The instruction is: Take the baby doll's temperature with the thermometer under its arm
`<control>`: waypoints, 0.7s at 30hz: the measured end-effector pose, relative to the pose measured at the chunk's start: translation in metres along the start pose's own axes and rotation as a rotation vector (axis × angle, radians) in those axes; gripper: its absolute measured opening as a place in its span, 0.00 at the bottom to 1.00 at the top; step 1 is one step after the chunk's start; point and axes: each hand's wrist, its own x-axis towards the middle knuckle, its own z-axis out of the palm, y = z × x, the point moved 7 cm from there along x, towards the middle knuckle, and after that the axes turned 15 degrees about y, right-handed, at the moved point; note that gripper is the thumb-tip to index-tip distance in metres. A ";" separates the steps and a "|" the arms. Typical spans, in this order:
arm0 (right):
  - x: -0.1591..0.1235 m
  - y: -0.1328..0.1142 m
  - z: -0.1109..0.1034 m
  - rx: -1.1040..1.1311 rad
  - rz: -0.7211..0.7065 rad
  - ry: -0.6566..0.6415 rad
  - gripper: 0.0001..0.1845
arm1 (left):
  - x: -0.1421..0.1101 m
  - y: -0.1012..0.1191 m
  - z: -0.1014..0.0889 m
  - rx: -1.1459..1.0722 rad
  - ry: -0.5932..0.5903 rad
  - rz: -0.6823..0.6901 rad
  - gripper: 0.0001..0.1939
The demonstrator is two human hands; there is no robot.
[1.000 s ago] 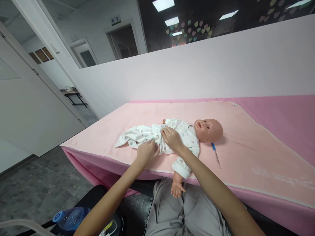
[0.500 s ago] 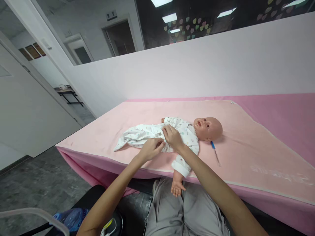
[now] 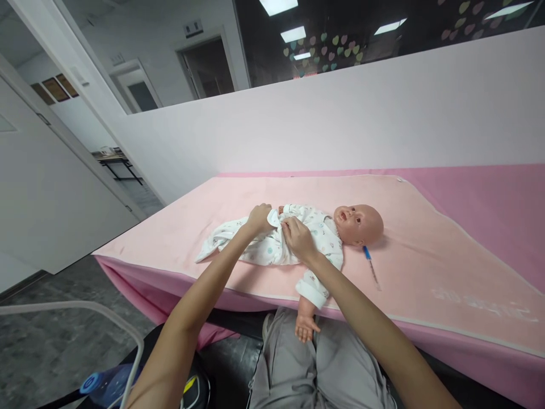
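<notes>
A baby doll (image 3: 361,225) lies on its back, head to the right, dressed in a white printed top (image 3: 326,233) and white printed trousers (image 3: 268,250). My left hand (image 3: 259,218) is closed at the far side of the doll's waist, gripping the trousers' waistband (image 3: 273,218), whose white inner side is folded outward. My right hand (image 3: 298,236) is closed over the doll's belly, pinching the hem of the top; its fingertips are partly hidden. One doll arm (image 3: 306,321) hangs over the table's near edge. The doll's feet are covered by the trouser ends.
A peach mat (image 3: 426,255) covers the table over a pink cloth (image 3: 502,216). Beside the doll's head lies a thin blue-capped thermometer-like stick (image 3: 371,266). A water bottle (image 3: 108,386) and a pale cable (image 3: 85,305) are at the lower left. Behind the table rises a white wall (image 3: 361,125).
My left hand has moved from the near side of the doll's waist to the far side, pulling the waistband up. My right hand has stayed at the belly.
</notes>
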 end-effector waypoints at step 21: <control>0.004 -0.007 -0.005 -0.174 -0.099 0.046 0.10 | 0.018 -0.001 0.016 -0.956 -0.114 -0.207 0.08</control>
